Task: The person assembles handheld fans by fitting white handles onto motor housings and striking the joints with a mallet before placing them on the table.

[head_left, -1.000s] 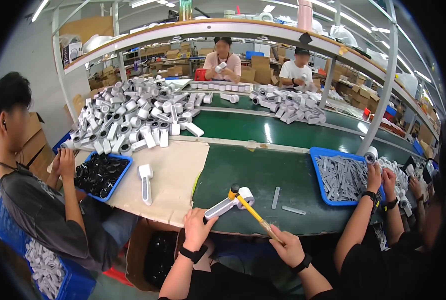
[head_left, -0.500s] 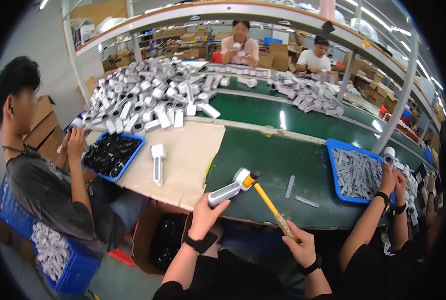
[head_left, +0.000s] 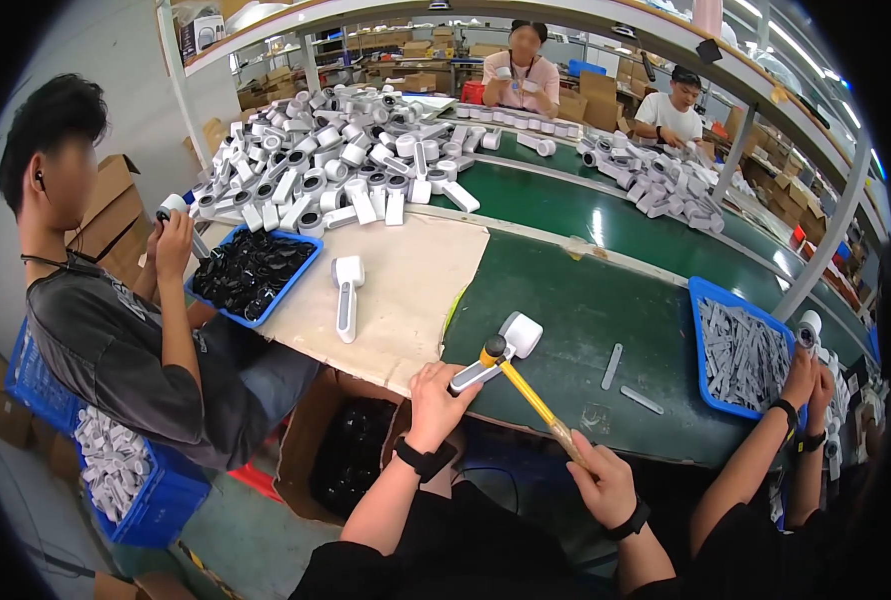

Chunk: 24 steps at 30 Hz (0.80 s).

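- Left hand [head_left: 436, 395] grips the handle of a white plastic handheld device [head_left: 496, 352] on the green tabletop [head_left: 586, 310].
- Right hand [head_left: 598, 482] clasps the yellow-handled mallet [head_left: 524, 390], head touching the device.
- Beyond, a huge pile of white devices [head_left: 336, 170]: plenty left.

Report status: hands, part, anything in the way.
Left hand holds white part on green mat. Right hand grips mallet, head on part. Nothing blocking.

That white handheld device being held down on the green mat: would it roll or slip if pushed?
The white device probably wouldn't roll far: its round head juts from a flat-looking handle. It looks like rigid, light plastic. The left hand pins its handle, likely because it could skid under the mallet.
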{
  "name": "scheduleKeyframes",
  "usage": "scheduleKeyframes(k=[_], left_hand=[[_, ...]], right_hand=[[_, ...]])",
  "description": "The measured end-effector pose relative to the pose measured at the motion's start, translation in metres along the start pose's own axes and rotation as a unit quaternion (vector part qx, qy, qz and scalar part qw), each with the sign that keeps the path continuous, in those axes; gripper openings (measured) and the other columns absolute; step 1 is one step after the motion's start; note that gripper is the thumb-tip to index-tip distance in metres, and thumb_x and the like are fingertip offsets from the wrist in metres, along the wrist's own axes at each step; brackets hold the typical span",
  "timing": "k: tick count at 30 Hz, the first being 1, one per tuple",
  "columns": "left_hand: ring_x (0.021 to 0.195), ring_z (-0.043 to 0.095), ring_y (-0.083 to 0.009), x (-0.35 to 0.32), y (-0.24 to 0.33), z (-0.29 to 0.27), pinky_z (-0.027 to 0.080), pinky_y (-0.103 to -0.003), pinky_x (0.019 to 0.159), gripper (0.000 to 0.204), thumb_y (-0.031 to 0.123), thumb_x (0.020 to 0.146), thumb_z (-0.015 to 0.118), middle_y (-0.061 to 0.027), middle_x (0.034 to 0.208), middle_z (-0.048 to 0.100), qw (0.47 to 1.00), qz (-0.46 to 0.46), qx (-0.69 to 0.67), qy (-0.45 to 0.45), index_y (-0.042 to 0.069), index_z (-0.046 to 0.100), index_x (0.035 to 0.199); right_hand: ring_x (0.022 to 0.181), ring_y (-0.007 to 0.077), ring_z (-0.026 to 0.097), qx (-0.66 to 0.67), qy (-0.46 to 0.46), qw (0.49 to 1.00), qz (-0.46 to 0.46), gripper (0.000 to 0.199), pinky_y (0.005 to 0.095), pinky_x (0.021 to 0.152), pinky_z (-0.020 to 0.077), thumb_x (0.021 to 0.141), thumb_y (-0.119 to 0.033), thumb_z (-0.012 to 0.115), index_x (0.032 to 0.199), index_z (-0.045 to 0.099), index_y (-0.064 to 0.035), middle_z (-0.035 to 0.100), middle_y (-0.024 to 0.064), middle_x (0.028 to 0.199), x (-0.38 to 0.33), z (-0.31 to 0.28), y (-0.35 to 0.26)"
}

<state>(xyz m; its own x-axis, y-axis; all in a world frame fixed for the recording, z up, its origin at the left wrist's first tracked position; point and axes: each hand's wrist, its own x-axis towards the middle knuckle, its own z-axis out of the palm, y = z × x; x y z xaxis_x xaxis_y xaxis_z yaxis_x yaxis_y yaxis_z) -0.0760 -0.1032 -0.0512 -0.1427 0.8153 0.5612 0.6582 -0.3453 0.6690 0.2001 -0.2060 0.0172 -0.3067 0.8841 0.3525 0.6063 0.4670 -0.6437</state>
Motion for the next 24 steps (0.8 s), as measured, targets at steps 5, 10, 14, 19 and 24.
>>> scheduleKeyframes(k=[5, 10, 14, 19, 24], left_hand=[[0.087, 0.061, -0.0316, 0.000, 0.002, 0.002, 0.044, -0.042, 0.080, 0.025, 0.017, 0.071, 0.082, -0.0102, 0.084, 0.066, 1.000, 0.003, 0.004, 0.000, 0.006, 0.072, 0.090], [0.088, 0.060, -0.0310, 0.000, -0.002, 0.001, 0.044, -0.042, 0.079, 0.025, 0.019, 0.070, 0.083, -0.0096, 0.084, 0.065, 1.000, 0.002, 0.024, 0.002, 0.007, 0.072, 0.090], [0.090, 0.060, -0.0313, 0.000, -0.005, 0.005, 0.044, -0.042, 0.079, 0.027, 0.021, 0.069, 0.085, -0.0097, 0.084, 0.065, 1.000, -0.020, 0.006, -0.003, 0.007, 0.072, 0.088], [0.089, 0.059, -0.0310, -0.001, -0.010, 0.006, 0.043, -0.042, 0.081, 0.027, 0.023, 0.069, 0.085, -0.0089, 0.082, 0.065, 0.999, -0.032, -0.006, 0.006, 0.007, 0.072, 0.086], [0.084, 0.060, -0.0298, 0.001, 0.001, 0.001, 0.045, -0.041, 0.078, 0.023, 0.019, 0.069, 0.084, -0.0081, 0.080, 0.066, 1.000, -0.007, 0.000, 0.013, 0.007, 0.073, 0.086]], right_hand=[[0.065, 0.0251, 0.058, -0.009, 0.041, 0.999, -0.012, 0.050, 0.0317, 0.061, 0.0457, 0.082, 0.001, 0.069, 0.131, 0.060, -0.0030, 0.057, 0.0125, 0.077, -0.004, 0.000, -0.005], [0.064, 0.0300, 0.061, -0.034, 0.022, 0.999, -0.008, 0.048, 0.0347, 0.058, 0.0489, 0.083, -0.002, 0.070, 0.130, 0.062, -0.0096, 0.061, 0.0127, 0.080, -0.002, 0.002, -0.006], [0.065, 0.0253, 0.059, 0.032, 0.012, 0.998, -0.050, 0.050, 0.0318, 0.062, 0.0474, 0.081, 0.001, 0.071, 0.129, 0.061, -0.0031, 0.059, 0.0129, 0.078, -0.004, 0.012, -0.007], [0.065, 0.0244, 0.059, -0.007, -0.047, 0.998, -0.044, 0.049, 0.0312, 0.062, 0.0468, 0.080, 0.002, 0.071, 0.128, 0.061, -0.0004, 0.059, 0.0125, 0.077, 0.001, 0.008, -0.018], [0.066, 0.0227, 0.056, 0.022, 0.083, 0.996, -0.025, 0.050, 0.0305, 0.063, 0.0453, 0.082, 0.003, 0.069, 0.130, 0.060, 0.0000, 0.058, 0.0122, 0.077, -0.006, 0.007, 0.002]])
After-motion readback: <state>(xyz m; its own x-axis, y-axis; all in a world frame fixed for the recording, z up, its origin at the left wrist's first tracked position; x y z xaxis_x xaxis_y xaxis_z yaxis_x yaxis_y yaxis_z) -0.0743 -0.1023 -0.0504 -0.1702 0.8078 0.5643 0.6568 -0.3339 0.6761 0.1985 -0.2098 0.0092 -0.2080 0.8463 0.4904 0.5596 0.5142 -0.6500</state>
